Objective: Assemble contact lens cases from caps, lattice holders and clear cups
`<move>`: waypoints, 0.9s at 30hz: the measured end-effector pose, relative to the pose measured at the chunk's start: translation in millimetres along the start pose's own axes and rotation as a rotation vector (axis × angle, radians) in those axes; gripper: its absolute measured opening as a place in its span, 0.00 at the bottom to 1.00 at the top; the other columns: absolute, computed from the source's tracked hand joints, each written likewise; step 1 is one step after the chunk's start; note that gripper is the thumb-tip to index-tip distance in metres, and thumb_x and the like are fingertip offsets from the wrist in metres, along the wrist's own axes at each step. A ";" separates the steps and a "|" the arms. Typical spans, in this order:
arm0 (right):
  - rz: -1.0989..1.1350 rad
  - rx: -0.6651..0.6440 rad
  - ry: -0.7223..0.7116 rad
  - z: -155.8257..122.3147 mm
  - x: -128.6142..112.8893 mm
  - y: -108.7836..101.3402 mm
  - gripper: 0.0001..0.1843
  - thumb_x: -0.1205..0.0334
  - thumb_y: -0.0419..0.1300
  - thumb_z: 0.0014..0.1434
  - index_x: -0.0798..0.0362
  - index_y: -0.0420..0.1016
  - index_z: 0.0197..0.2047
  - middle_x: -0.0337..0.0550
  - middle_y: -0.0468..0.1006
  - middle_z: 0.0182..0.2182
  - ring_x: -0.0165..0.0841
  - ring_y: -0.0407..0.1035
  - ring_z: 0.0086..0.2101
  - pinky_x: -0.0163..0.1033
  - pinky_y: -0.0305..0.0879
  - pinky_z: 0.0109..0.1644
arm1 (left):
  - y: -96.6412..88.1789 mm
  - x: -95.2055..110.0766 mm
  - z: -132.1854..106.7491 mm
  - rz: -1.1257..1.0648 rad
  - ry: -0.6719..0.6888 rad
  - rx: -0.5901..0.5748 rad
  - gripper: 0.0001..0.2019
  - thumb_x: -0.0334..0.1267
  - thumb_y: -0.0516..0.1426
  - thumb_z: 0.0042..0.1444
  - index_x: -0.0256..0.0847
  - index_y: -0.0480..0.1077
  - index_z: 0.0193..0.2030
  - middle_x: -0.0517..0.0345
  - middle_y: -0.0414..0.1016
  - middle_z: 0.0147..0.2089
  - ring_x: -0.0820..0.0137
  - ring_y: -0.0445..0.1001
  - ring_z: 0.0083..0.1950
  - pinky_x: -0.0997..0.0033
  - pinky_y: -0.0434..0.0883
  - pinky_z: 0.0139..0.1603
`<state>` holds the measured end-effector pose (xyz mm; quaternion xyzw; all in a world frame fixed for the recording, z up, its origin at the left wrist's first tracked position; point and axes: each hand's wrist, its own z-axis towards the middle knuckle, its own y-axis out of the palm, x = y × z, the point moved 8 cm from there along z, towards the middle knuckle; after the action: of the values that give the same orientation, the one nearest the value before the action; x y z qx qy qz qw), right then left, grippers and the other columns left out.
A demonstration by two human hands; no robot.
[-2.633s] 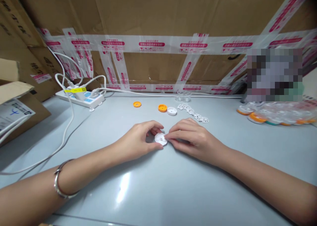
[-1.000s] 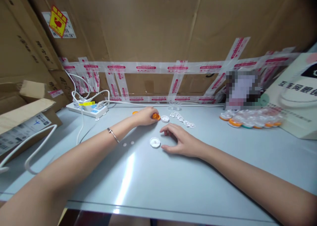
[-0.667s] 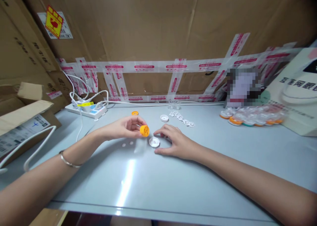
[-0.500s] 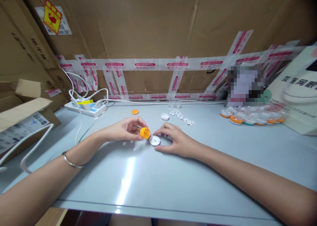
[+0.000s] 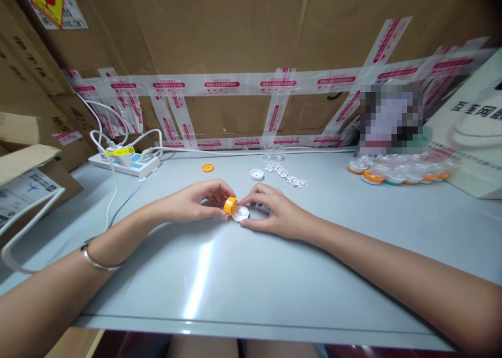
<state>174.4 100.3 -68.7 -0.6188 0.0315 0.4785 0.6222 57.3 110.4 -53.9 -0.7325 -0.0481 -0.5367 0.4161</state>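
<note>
Between the thumb and fingers of my left hand (image 5: 206, 201) is a small round orange plastic part (image 5: 230, 206), tilted on its edge. Just right of it, a shallow white round plastic part (image 5: 240, 214) lies on the table. My right hand (image 5: 270, 209) has its thumb and fingertips closed around the rim of that white part. The orange part is right beside the white part's left edge; whether they touch I cannot tell. Behind my hands lie an orange ring (image 5: 207, 168), another white round part (image 5: 257, 174) and a row of thin white cut-out pieces (image 5: 285, 175).
Small clear cups (image 5: 273, 152) stand at the back. At the right is a cluster of clear-topped pieces with coloured bases (image 5: 400, 170), beside a printed white bag (image 5: 466, 133). A power strip (image 5: 125, 164) with white cables sits left, near an open cardboard box (image 5: 35, 185).
The orange part in my left hand has turned onto its edge and come closer to the white part. My right hand keeps hold of the white part. The whole view has shifted slightly.
</note>
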 end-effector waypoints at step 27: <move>-0.001 0.014 -0.025 -0.3 -0.9 -0.9 0.13 0.57 0.63 0.51 0.49 0.76 0.41 0.42 0.68 0.35 0.34 0.63 0.39 0.42 0.58 0.45 | 6.7 28.0 -0.8 0.408 0.180 0.020 0.16 0.34 0.54 0.57 0.45 0.67 0.53 0.54 0.73 0.47 0.69 0.70 0.47 0.70 0.65 0.49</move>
<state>174.7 99.8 -67.5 -0.6084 0.0269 0.4855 0.6272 72.0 95.0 -34.4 -0.6720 0.1329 -0.5043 0.5258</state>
